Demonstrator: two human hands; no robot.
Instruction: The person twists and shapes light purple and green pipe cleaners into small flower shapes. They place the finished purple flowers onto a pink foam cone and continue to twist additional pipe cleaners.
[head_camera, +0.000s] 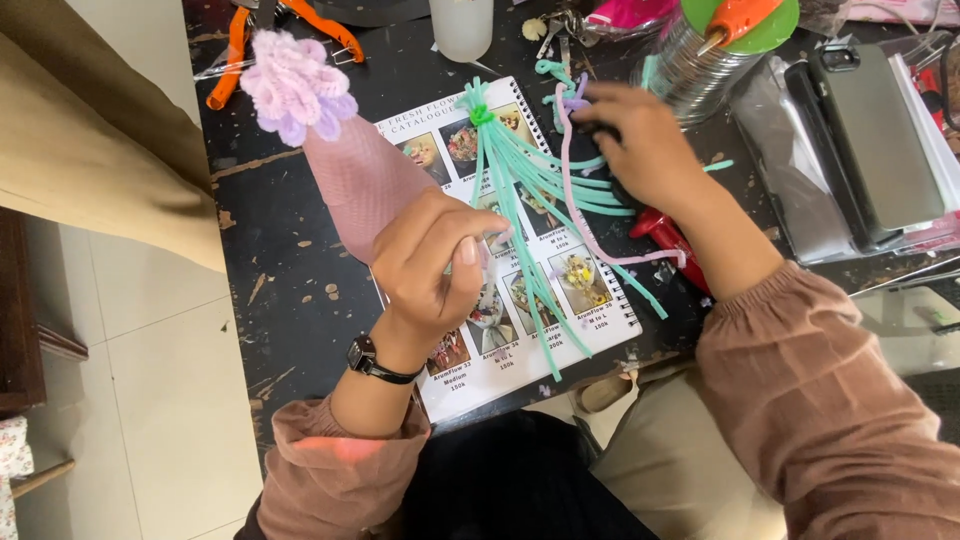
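Observation:
My left hand (432, 262) grips the narrow end of a pink paper cone (362, 180) that holds a pale pink and lilac fuzzy flower (294, 85) at its wide top. My right hand (640, 135) rests further right on a bundle of mint-green pipe cleaners (530, 190), tied near the top with a bright green knot (481, 115). A lilac pipe cleaner (580, 215) trails from under that hand across the green ones. Both lie over a spiral-bound catalogue of bouquet photos (520, 300) on the dark table.
Orange-handled pliers (235, 50) lie at the back left. A white cup (461, 28), keys (560, 28), a wire spool with a green lid (715, 50), a dark phone (870, 140) in clear plastic and a red tool (668, 240) sit around the right side.

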